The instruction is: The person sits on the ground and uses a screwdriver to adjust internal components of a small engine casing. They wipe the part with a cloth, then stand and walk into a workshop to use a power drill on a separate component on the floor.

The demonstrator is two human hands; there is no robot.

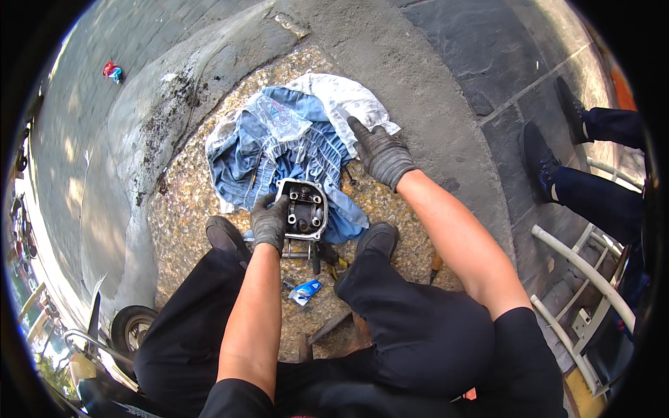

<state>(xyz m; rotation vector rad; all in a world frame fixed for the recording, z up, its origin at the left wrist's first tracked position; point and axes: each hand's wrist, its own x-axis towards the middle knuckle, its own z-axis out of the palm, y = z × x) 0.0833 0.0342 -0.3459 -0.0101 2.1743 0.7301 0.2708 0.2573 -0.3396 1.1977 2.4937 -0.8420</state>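
My left hand (269, 224), in a dark grey work glove, grips the left side of a metal engine cylinder head (306, 211). The head's open side faces up, showing springs and bolt posts inside. My right hand (383, 155), gloved alike, is at the right edge of a white cloth (348, 97), fingers stretched out and apart; whether it touches the cloth I cannot tell. Crumpled blue cloth (244, 150) lies beyond the cylinder head, joined to or overlapping the white one.
Near my feet lie a blue and white packet (304, 292), pliers with yellow on the handles (340, 262) and a wooden-handled tool (436, 265). A person's dark shoe (538, 161) and a metal-framed chair (582, 268) are at right. A small wheel (132, 329) stands at left.
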